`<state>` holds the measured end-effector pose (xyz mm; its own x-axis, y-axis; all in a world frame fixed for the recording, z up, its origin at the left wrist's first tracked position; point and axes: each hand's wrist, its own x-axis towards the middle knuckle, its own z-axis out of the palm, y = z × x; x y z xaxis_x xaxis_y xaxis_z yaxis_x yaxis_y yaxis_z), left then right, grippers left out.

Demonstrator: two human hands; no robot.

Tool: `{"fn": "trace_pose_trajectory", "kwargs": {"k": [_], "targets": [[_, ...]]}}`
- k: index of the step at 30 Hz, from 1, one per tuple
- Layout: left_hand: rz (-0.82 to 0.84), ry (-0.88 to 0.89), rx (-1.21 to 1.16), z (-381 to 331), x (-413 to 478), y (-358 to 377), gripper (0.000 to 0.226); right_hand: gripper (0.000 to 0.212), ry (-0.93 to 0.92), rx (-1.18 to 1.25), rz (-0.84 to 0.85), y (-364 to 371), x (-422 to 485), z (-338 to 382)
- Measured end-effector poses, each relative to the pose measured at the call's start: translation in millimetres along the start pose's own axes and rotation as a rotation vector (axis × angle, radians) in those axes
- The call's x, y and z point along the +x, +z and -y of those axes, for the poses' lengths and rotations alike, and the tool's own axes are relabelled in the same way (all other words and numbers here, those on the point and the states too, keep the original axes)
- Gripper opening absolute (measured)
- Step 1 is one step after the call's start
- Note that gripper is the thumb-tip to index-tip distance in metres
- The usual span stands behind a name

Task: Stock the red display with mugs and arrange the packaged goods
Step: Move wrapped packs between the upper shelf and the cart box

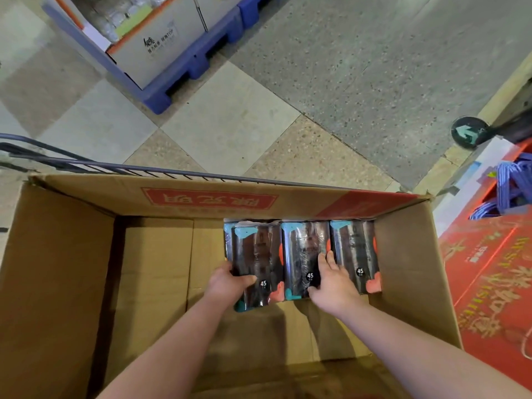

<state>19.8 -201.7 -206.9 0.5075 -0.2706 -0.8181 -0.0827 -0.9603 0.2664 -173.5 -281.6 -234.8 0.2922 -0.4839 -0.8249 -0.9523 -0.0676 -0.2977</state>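
Likely light but slippery: glossy film over dark, fairly stiff blocks, best taken by the long side edges. Left pack (259, 251), middle pack (302, 249) and right pack (355, 249) flat in the far right corner of the cardboard box (57, 254), long axes running away from the body, "45" labels nearest. Left hand (227, 283) curled round the left pack's near left edge, thumb on top. Right hand (331, 286) spread over the middle pack; grip unclear.

Soft, even overhead light, moderately bright. Faint diffuse shadows pool on the cardboard box (57, 269) floor. Glare streaks across the shiny packages (305, 254). Wide-angle bowing at the edges; distant blue pallet (187, 67) slightly soft, mild compression smear
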Motion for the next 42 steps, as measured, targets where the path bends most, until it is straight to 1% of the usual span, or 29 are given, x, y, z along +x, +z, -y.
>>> {"fn": "trace_pose_trajectory", "kwargs": {"k": [3, 6, 8, 10, 12, 14, 16, 19, 23, 27, 29, 31, 36, 39, 42], "targets": [[0.01, -0.002, -0.073, 5.8, -6.2, -1.1, 0.036, 0.077, -0.02, 0.089, -0.051, 8.6, -5.9, -0.1], [0.022, -0.047, -0.176, 11.9, -9.7, -1.6, 0.037, 0.072, -0.005, 0.311, -0.112, 14.0, -8.7, -2.0], [0.029, -0.058, -0.21, 14.7, -12.8, -3.1, 0.039, 0.076, 0.057, 0.458, -0.17, 15.3, -4.5, -4.2], [0.034, -0.059, -0.203, 18.9, -13.3, -3.9, 0.041, 0.079, 0.145, 0.549, -0.211, 18.0, 2.3, -5.8], [0.051, -0.06, -0.189, 20.8, -15.9, -4.7, 0.044, 0.074, 0.22, 0.542, -0.217, 22.3, 7.5, -3.7], [0.054, -0.053, -0.146, 22.6, -16.2, -4.2, 0.051, 0.065, 0.271, 0.504, -0.215, 25.2, 11.7, 0.3], [0.046, -0.042, -0.102, 22.8, -17.1, -4.1, 0.056, 0.06, 0.312, 0.498, -0.191, 22.5, 13.1, 5.1], [0.03, -0.023, -0.074, 23.9, -18.2, -5.0, 0.055, 0.057, 0.36, 0.602, -0.15, 17.1, 12.2, 6.9], [0.022, 0.012, -0.073, 25.8, -21.4, -7.0, 0.053, 0.063, 0.306, 0.742, -0.173, 21.6, 4.1, -1.2], [0.044, 0.07, -0.102, 28.1, -27.8, -10.5, 0.052, 0.054, 0.248, 0.852, -0.183, 24.9, -15.5, -0.7], [0.043, 0.093, -0.116, 29.1, -30.9, -11.2, 0.045, 0.049, 0.22, 0.906, -0.207, 24.4, -25.6, 0.8], [0.043, 0.119, -0.135, 29.3, -37.8, -12.6, 0.038, 0.05, 0.209, 0.969, -0.227, 23.1, -35.8, 0.3], [0.078, 0.194, -0.222, 35.2, -60.5, -22.6, 0.034, 0.055, 0.143, 1.076, -0.321, 18.9, -70.4, -2.7], [0.113, 0.235, -0.307, 39.9, -78.3, -32.7, 0.037, 0.051, 0.079, 1.118, -0.398, 20.5, -96.3, -5.8], [0.133, 0.285, -0.368, 43.5, -100.1, -47.4, 0.026, 0.045, 0.035, 1.188, -0.462, 21.8, -123.7, -3.8]]}}
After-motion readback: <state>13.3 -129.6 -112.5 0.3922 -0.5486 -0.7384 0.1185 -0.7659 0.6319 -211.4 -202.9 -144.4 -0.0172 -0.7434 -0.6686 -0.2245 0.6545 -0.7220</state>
